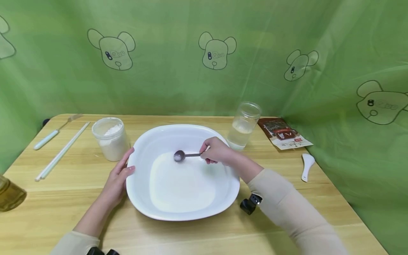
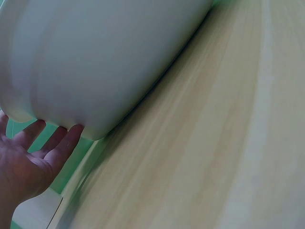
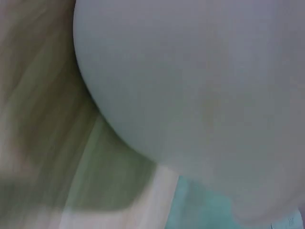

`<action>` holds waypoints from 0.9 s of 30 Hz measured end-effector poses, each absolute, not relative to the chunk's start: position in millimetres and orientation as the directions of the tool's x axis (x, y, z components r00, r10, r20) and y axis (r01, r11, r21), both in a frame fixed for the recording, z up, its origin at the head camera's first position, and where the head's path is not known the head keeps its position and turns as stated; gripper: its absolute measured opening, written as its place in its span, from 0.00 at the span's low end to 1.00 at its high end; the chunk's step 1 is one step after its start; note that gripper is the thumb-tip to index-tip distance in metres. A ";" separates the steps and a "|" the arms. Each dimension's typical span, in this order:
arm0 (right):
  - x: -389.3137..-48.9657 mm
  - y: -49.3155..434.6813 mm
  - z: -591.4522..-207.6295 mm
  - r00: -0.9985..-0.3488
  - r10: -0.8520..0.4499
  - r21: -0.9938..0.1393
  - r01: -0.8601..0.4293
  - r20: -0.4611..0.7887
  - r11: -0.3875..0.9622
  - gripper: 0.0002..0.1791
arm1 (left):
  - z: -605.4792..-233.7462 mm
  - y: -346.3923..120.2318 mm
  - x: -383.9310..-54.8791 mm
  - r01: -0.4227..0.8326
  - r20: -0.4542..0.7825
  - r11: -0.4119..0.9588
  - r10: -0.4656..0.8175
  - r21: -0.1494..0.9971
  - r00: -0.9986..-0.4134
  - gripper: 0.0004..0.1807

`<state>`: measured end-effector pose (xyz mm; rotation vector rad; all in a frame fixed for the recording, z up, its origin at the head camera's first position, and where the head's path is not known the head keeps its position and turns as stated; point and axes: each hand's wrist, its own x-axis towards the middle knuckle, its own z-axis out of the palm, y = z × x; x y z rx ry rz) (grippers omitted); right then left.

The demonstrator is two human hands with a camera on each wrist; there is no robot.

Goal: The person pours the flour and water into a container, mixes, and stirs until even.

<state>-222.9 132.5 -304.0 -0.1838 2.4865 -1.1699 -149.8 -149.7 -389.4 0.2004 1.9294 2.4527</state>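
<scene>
A large white basin [image 1: 183,216] stands mid-table with a milky white liquid [image 1: 181,186] in its bottom. My left hand [image 1: 116,180] is at the basin's left side, its fingertips [image 2: 76,131] touching the outer wall in the left wrist view. Over the basin, my right hand [image 1: 218,151] pinches the thin handle of a dark spoon [image 1: 179,156]. The spoon's round bowl points left, with a little whitish matter in it. Basin wall [image 3: 190,95] fills most of the right wrist view, where the right hand is hidden.
Left of the basin stand a jar of white powder [image 1: 112,143], chopsticks [image 1: 62,154] and a fork [image 1: 47,139]. A glass jar of liquid [image 1: 239,132], a brown packet [image 1: 282,134] and a white spoon [image 1: 307,164] are to the right. An amber container [image 1: 11,194] is at the left edge.
</scene>
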 end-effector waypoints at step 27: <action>-217.8 169.0 -288.1 -0.936 -0.234 -0.656 -0.005 -0.263 0.755 0.05 | -388.8 -151.1 -150.1 0.067 0.094 -0.238 0.101 0.969 -0.990 0.28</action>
